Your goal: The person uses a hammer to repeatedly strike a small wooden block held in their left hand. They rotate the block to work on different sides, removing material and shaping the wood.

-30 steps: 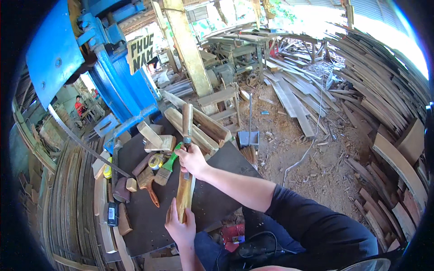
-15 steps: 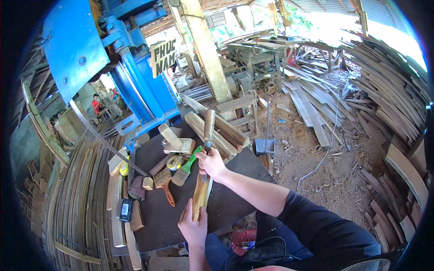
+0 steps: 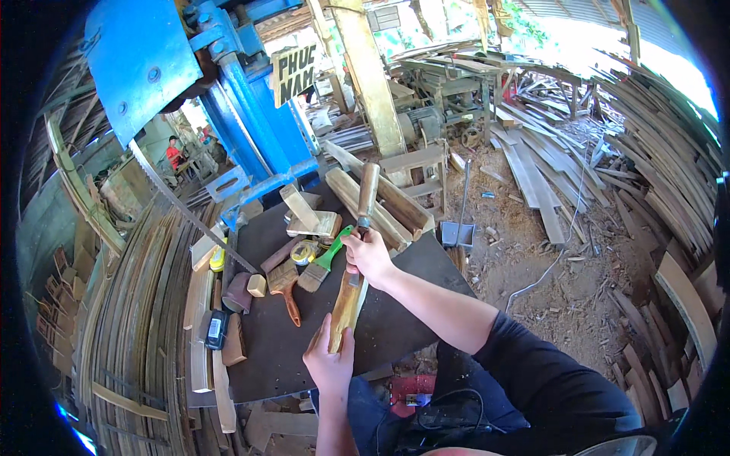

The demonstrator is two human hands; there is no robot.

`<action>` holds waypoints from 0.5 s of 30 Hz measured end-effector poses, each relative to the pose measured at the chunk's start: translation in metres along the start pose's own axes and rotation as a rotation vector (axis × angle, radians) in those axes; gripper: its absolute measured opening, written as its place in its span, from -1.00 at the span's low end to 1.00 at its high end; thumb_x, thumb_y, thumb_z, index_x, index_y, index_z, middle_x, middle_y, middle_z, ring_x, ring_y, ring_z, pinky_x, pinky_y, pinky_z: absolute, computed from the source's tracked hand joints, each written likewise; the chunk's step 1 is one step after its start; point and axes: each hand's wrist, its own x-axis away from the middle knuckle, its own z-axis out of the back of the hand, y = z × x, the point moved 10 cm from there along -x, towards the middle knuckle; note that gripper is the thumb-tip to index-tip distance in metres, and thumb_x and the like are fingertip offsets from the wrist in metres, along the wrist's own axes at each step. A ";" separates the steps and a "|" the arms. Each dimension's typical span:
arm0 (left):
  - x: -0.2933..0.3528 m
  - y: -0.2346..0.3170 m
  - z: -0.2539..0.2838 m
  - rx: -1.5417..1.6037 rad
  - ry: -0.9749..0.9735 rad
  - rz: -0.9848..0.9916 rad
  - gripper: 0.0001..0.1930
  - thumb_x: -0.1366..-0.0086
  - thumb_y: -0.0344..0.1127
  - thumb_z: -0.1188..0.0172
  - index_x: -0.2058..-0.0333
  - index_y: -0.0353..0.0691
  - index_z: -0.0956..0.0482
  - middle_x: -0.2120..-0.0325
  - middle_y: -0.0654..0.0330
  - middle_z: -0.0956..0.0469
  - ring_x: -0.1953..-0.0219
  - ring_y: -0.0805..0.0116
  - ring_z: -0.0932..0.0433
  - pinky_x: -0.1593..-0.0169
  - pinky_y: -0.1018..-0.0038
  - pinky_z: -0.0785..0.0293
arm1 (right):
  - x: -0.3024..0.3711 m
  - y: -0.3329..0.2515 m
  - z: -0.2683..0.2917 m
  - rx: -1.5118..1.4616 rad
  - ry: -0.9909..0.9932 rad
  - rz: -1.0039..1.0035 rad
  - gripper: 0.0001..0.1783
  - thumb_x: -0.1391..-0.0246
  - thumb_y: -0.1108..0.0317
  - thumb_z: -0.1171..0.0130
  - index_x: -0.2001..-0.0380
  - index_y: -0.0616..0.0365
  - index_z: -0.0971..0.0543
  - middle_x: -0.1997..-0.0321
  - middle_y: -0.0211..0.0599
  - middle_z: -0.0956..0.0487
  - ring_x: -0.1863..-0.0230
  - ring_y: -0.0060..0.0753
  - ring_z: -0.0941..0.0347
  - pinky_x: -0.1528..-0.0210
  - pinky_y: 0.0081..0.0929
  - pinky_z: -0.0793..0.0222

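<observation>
My right hand (image 3: 369, 257) is closed around the metal shank of a chisel (image 3: 368, 188). Its long wooden handle points up and away from me. The chisel's blade end lies against the upper part of a narrow piece of wood (image 3: 348, 313). At the wood's near end, my left hand (image 3: 330, 362) grips it with thumb and fingers on either side. A paintbrush with a green handle (image 3: 328, 260) lies just left of my right hand. Beside it are a brush with a brown handle (image 3: 286, 289) and a round tape measure (image 3: 305, 251).
The dark tabletop (image 3: 411, 308) carries wood blocks (image 3: 313, 223) and long timbers (image 3: 372, 211) at its far side. A blue bandsaw (image 3: 262, 125) stands beyond, its toothed blade (image 3: 186, 214) slanting down at left. Stacked planks (image 3: 654, 175) line the right; a dustpan (image 3: 457, 234) sits on the floor.
The view has shifted slightly, so the surroundings appear further right. Both hands keep their hold on the chisel and the wood, with little visible change between them.
</observation>
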 end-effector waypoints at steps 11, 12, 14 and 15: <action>0.001 -0.004 0.008 0.025 -0.054 0.022 -0.56 -0.17 -0.40 -0.41 -0.03 -0.42 -0.63 0.20 -0.17 -0.70 0.18 0.05 -0.74 0.07 0.32 -0.61 | 0.005 0.003 -0.002 0.045 0.036 -0.055 -0.69 -0.26 0.45 -0.15 0.46 -0.07 -0.24 0.67 -0.63 -0.17 0.74 -0.67 -0.06 0.70 -0.51 0.01; 0.000 -0.004 0.013 0.022 -0.085 0.020 -0.57 -0.18 -0.42 -0.40 -0.04 -0.43 -0.63 0.19 -0.17 -0.70 0.17 0.10 -0.74 0.06 0.34 -0.60 | 0.008 0.010 -0.004 0.014 0.023 -0.115 -0.70 -0.27 0.43 -0.15 0.46 -0.06 -0.26 0.68 -0.63 -0.16 0.74 -0.67 -0.06 0.69 -0.49 0.02; -0.002 -0.011 0.026 0.045 -0.135 -0.060 -0.55 -0.11 -0.44 -0.46 -0.01 -0.38 -0.65 0.19 -0.14 -0.70 0.18 0.07 -0.73 0.07 0.33 -0.61 | 0.012 0.019 -0.013 -0.013 -0.088 -0.202 -0.72 -0.28 0.36 -0.14 0.44 -0.01 -0.25 0.68 -0.57 -0.19 0.74 -0.59 -0.10 0.70 -0.45 -0.05; -0.005 -0.011 0.033 0.044 -0.169 -0.093 -0.54 -0.08 -0.44 -0.48 0.00 -0.36 -0.66 0.19 -0.12 -0.70 0.18 0.03 -0.73 0.08 0.30 -0.63 | 0.013 0.021 -0.015 -0.019 -0.121 -0.216 -0.72 -0.31 0.30 -0.12 0.43 -0.01 -0.25 0.69 -0.58 -0.17 0.75 -0.58 -0.07 0.70 -0.43 -0.01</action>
